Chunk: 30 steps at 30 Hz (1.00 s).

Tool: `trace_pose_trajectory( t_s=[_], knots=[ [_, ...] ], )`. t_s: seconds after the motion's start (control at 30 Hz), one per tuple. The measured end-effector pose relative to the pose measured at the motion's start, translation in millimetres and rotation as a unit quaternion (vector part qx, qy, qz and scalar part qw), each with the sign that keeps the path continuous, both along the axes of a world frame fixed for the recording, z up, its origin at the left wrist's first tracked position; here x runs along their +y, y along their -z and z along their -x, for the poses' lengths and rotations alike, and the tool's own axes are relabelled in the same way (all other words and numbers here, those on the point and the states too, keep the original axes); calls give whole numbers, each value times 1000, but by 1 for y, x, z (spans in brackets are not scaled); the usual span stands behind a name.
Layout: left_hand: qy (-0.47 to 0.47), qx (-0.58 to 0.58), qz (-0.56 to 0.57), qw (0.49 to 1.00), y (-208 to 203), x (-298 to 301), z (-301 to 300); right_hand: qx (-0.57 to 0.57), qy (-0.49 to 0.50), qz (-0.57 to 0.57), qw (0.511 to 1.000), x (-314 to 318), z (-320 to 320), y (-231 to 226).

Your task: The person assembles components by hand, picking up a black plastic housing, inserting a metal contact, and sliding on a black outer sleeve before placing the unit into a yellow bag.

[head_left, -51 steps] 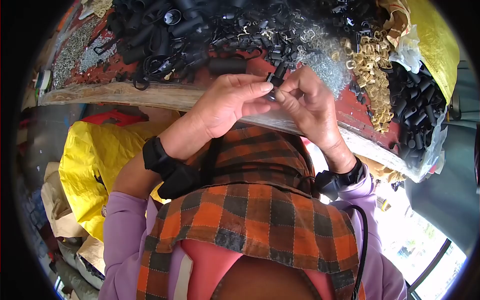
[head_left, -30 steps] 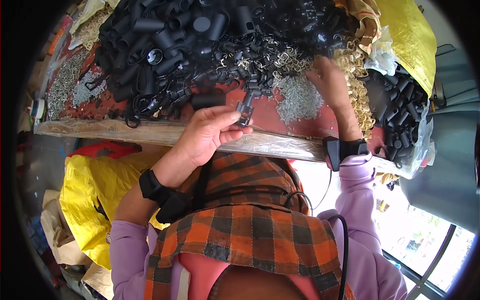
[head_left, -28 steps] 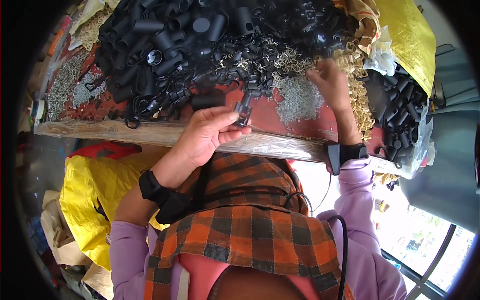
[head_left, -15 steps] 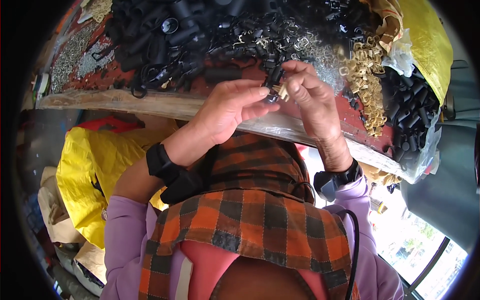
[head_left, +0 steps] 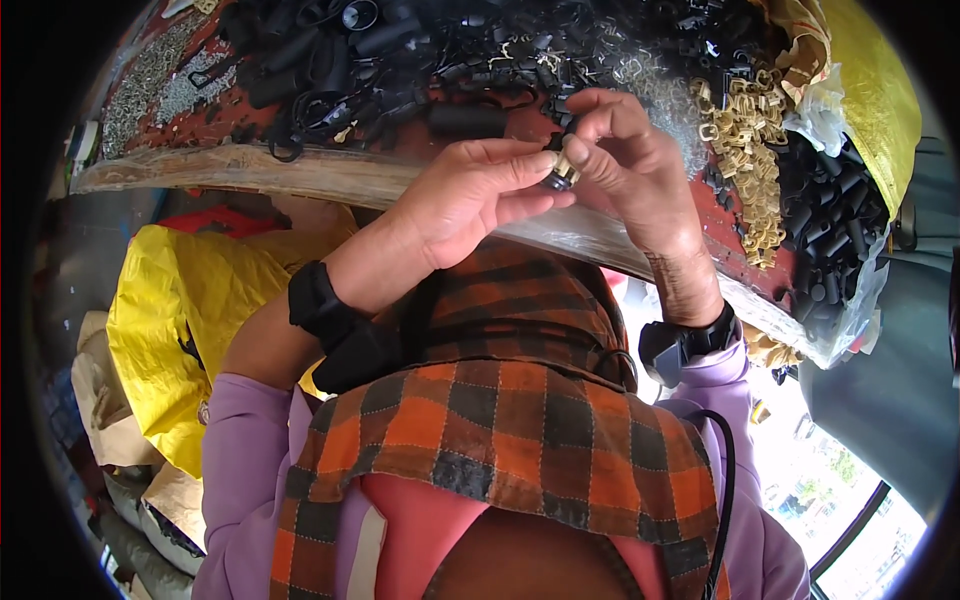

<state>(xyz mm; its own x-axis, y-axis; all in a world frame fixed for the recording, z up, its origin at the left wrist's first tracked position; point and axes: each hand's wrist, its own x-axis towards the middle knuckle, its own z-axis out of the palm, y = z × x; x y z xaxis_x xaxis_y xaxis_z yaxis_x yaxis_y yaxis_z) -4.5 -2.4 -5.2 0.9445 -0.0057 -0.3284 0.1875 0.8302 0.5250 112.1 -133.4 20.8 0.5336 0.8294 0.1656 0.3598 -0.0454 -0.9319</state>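
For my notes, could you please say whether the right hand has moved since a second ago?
Yes: the right hand has moved leftward, away from the brass-coloured pile.

You are in what looks like a small workshop, at a bench whose red top [head_left: 712, 228] carries loose parts heaped by kind: black pieces [head_left: 375, 60] across the upper middle of the frame, gold-coloured clips [head_left: 755, 150] at upper right, silvery bits [head_left: 140, 90] at upper left. Your checked apron [head_left: 540, 440] at lower centre suits such a place, as do the yellow sacks [head_left: 160, 320] at middle left and upper right and the small black-and-gold part [head_left: 563, 178] between your hands [head_left: 455, 205].
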Motion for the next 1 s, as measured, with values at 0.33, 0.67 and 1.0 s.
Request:
trace_pose_trajectory(
  t_s=[0.33, 0.67, 1.0],
  knots=[
    [44, -26, 46, 998, 13, 7, 5, 209, 21, -18, 978, 12, 17, 18],
    [-88, 3, -142, 986, -1, 53, 9, -178, 19, 147, 973, -11, -8, 10],
    [-110, 22, -258, 960, 4, 56, 9, -519, 38, 210, 828, 15, -19, 28]
  ],
)
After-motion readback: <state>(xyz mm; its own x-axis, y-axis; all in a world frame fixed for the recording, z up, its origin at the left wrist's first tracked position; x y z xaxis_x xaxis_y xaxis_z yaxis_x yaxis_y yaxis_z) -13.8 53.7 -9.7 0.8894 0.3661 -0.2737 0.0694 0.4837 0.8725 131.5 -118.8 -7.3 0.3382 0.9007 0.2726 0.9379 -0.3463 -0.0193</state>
